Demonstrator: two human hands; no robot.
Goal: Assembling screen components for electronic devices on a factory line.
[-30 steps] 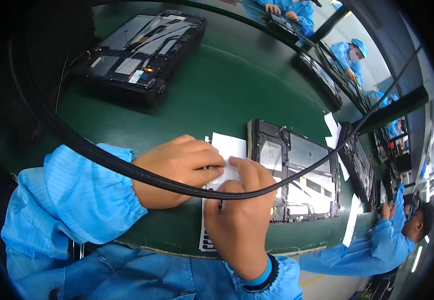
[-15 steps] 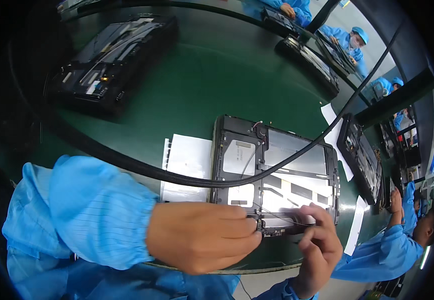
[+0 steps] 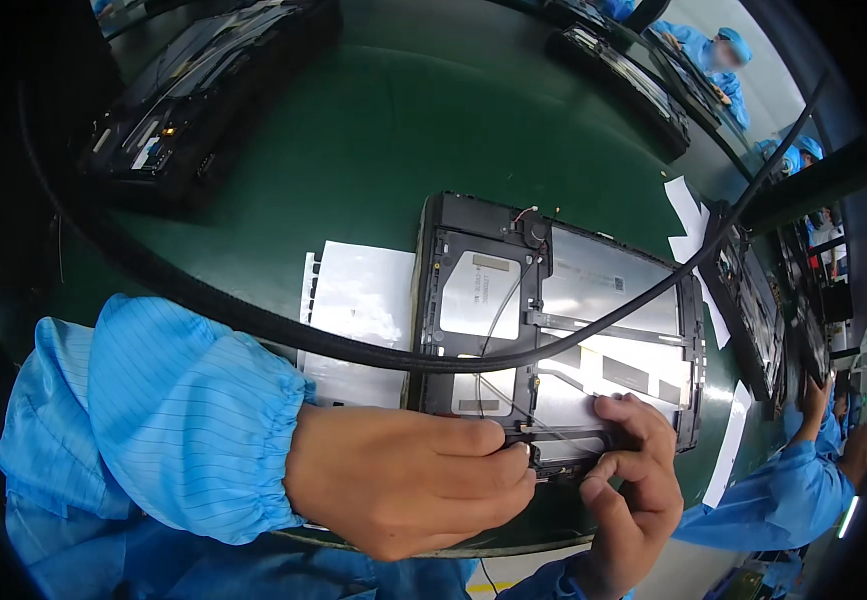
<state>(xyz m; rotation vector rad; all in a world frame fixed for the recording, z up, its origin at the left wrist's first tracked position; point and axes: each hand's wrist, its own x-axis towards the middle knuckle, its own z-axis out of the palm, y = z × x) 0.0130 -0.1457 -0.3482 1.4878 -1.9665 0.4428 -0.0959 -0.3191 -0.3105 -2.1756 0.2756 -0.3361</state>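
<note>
An opened flat black device casing (image 3: 609,265) lies on the table with silver panels and inner parts showing. My left hand (image 3: 404,485) is closed over its near edge, thumb and fingers bunched together. Whatever those fingertips hold is hidden. Over the near part of the casing, a thin grey wire (image 3: 503,388) runs toward my right hand (image 3: 639,485). That hand is curled at the near right edge, thumb and a bent finger pinched where the wire leads. The wire's far end is out of sight behind the fingers.
A thick black cable (image 3: 224,310) arcs across the view above the casing. White paper sheets (image 3: 364,290) lie left of it, with paper strips (image 3: 729,445) on the right. More opened devices (image 3: 189,100) stand on the green table. A co-worker's blue sleeve (image 3: 769,505) is at the right.
My right fingers have drawn closer together and slightly left by the near edge. My left hand stays at nearly the same place. The view has shifted a little.
</note>
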